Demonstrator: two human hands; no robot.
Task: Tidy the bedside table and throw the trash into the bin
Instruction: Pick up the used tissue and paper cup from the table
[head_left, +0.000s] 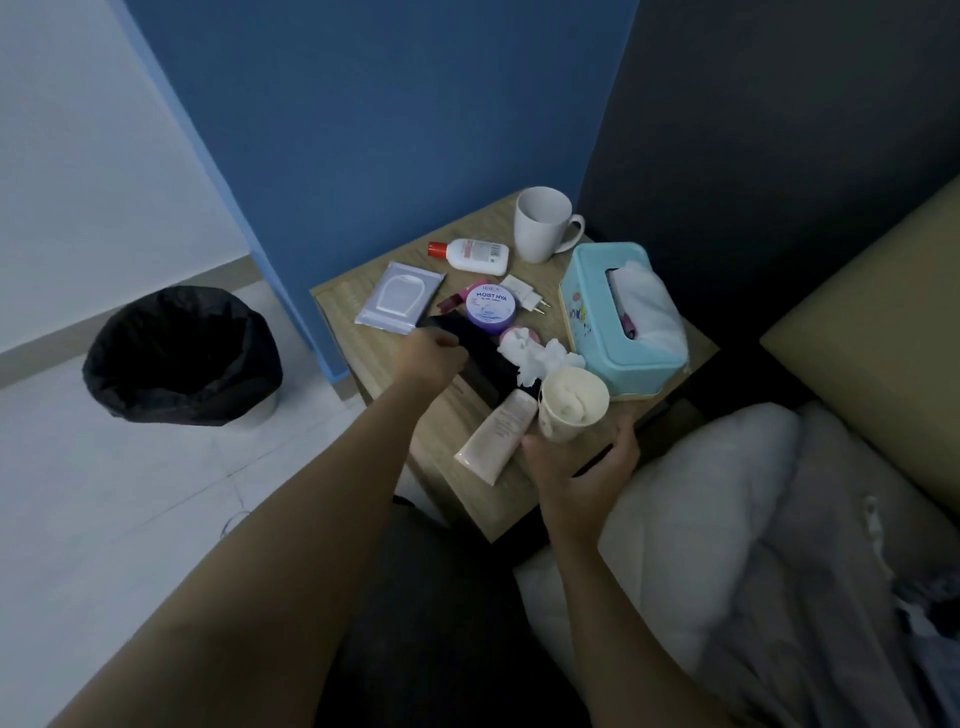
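Little of the task is judged done; the bin (182, 358), lined in black, stands on the floor left of the tabletop (371, 348), and nothing can be made out inside it; a paper cup (571, 405) stuffed with tissue is gripped round its base by the right hand (582, 467), fingers closed on it, at the near edge; a black item (483, 358) is clasped under the left hand (434, 358), fingers curled over it; a crumpled tissue (545, 358) lies between cup and tissue box (618, 322), not yet binned; the mug (543, 223), bottle (475, 254), wipes pack (397, 301), jar (491, 309), plug (524, 293) and tube (498, 436) are scattered, yet to be straightened.
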